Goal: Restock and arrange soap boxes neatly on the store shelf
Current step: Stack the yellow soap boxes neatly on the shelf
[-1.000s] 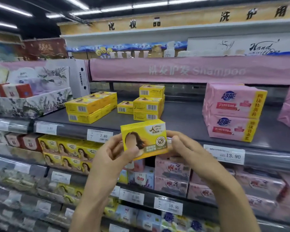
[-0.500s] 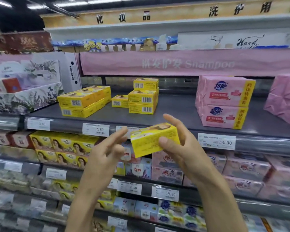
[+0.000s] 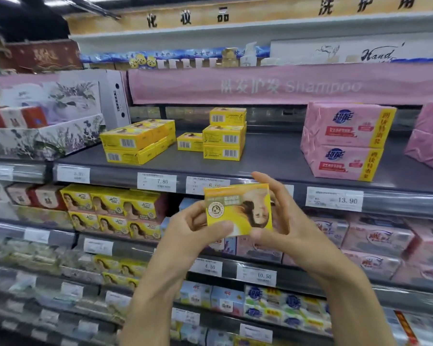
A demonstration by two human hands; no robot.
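Both hands hold one yellow soap box [image 3: 238, 209] in front of the shelf edge, its printed face toward the camera and upside down. The left hand [image 3: 198, 231] pinches its lower left corner, thumb across the front; the right hand [image 3: 285, 221] closes on its right side, fingers [image 3: 265, 181] reaching over the top edge. Beyond, on the grey shelf [image 3: 273, 158], a three-high yellow stack [image 3: 224, 134] stands beside a single box [image 3: 190, 141], with a low double row [image 3: 138, 141] further left. Open shelf runs between the stack and the pink packs [image 3: 348, 141] at right.
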